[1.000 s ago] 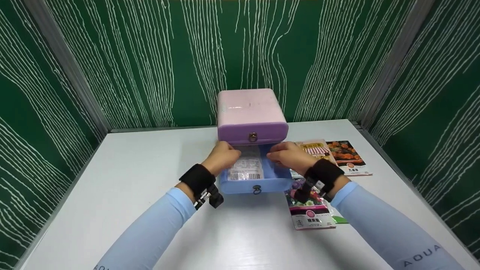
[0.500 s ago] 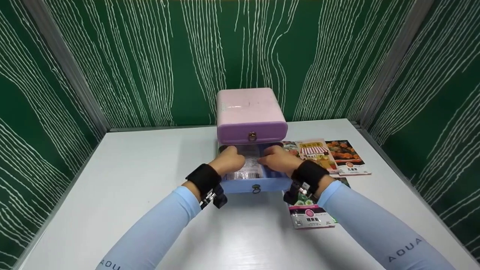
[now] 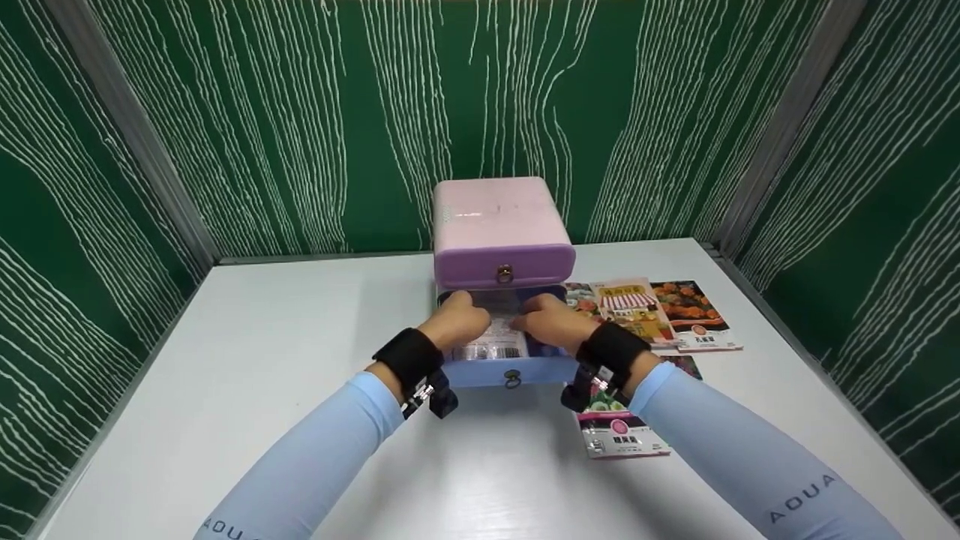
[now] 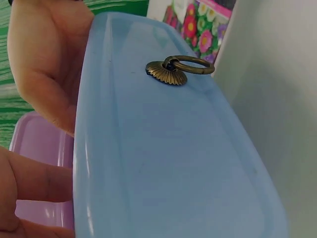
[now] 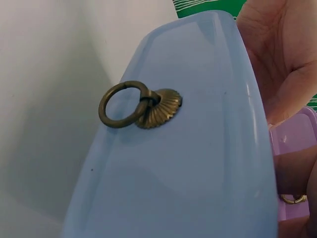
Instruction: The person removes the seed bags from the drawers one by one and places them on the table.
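Note:
The blue drawer point(image 3: 476, 373) is pulled out below the purple drawer point(image 3: 465, 266) of a small pink cabinet point(image 3: 495, 214). A clear-and-white printed packet point(image 3: 491, 349) with a barcode lies in it. My left hand point(image 3: 459, 322) reaches in over the packet's left side, fingers bent downward. Opposite it, my right hand point(image 3: 556, 324) reaches into the right side, over a dark blue area. Both wrist views show the drawer front with its brass ring pull point(image 5: 119, 105). Behind that front the fingertips are hidden, so whether either hand grips anything is unclear.
Several flower-printed packets lie right of the drawer, among them an orange-flower packet point(image 3: 694, 315) and one with a striped awning point(image 3: 637, 307). A pink-banded packet point(image 3: 622, 439) lies nearer, partly under the right forearm. Green panels point(image 3: 397, 127) enclose the white table point(image 3: 300, 420).
Both hands have come closer together, lower over the drawer, mostly in the first half second. Its inside looks darker around them. Since then the right hand has shifted slightly left.

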The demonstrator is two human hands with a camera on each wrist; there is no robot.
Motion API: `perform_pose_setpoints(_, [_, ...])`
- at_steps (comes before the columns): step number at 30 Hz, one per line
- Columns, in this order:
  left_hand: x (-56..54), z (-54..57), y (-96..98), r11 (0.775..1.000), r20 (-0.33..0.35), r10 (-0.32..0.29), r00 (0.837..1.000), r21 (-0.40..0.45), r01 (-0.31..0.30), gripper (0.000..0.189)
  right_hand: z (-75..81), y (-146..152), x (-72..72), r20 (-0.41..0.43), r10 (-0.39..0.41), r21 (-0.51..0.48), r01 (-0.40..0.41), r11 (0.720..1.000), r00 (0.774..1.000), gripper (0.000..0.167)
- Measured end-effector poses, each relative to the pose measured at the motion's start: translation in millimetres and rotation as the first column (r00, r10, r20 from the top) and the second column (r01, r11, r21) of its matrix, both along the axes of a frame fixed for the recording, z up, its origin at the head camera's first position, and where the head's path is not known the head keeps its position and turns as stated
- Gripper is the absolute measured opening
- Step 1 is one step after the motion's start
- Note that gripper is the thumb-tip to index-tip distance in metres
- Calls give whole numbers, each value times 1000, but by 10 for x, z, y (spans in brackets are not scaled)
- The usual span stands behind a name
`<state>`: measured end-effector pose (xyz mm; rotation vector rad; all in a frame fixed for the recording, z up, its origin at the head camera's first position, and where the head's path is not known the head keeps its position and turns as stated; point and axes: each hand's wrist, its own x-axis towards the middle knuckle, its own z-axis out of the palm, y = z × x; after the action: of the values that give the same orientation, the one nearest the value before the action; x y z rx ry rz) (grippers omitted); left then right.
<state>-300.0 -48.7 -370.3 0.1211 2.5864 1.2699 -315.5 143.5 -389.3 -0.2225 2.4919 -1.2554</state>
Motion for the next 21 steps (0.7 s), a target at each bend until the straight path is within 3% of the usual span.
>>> perform_pose_setpoints(6, [-37, -27, 29, 987, -4, 70, 998, 145, -69, 29, -10, 11, 15, -25, -44, -162, 39, 986, 999, 41])
perform_pose_setpoints(10, [-57, -40, 26, 979, -35, 109, 993, 178, -101, 8, -11, 7, 3, -20, -110, -187, 104, 977, 994, 40])
perform_pose_setpoints(14, [-72, -39, 17, 971, -72, 125, 990, 212, -107, 27, 0, 16, -9, -4, -156, -189, 153, 970, 988, 40])
perform_pose_setpoints(19, [-83, -40, 10, 966, -87, 142, 986, 231, -118, 22, 14, 20, -8, 25, -211, -182, 212, 960, 977, 31])
perform_pose_setpoints(21, [-86, -41, 11, 964, -82, 150, 985, 235, -128, 11, 23, 14, -2, 26, -232, -179, 233, 956, 972, 25])
